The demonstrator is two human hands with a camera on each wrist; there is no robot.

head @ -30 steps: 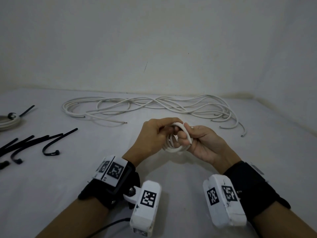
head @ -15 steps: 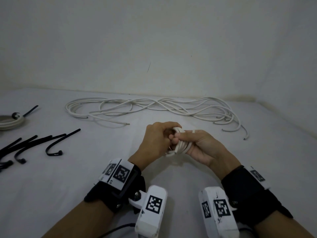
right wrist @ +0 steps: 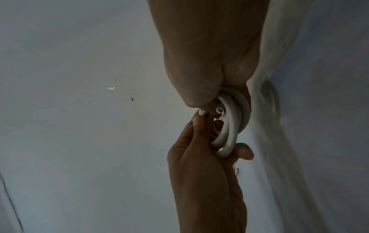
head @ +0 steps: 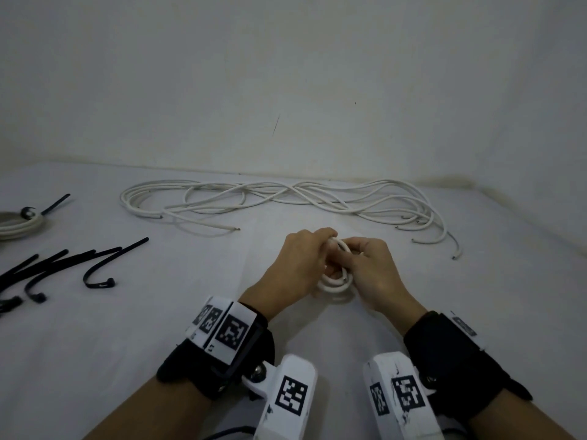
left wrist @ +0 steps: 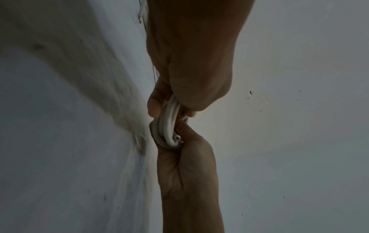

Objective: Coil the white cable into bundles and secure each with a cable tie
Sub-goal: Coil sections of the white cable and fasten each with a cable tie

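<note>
The small white cable coil [head: 335,279] is held between both hands just above the desk [head: 476,312], near its front centre. The coil consists of several tight loops; one cut end [left wrist: 177,138] is exposed at the loop edge in the left wrist view.

The left hand [head: 297,265] grips the coil from the left, fingers [left wrist: 154,104] curled round the loops and thumb on the near side. The right hand [head: 373,271] grips it from the right, fingers curled over the top of the loops. In the right wrist view, the loops [right wrist: 231,126] pass between the two hands, with the thumb [right wrist: 244,151] pressed against the lower turn.

Behind the hands, the loose white cable [head: 286,198] lies spread in long loops across the back of the desk. To the left lie several black cable ties [head: 63,265]. At the far left edge sits a finished bundle [head: 19,225], closed with a black tie [head: 47,206].
</note>
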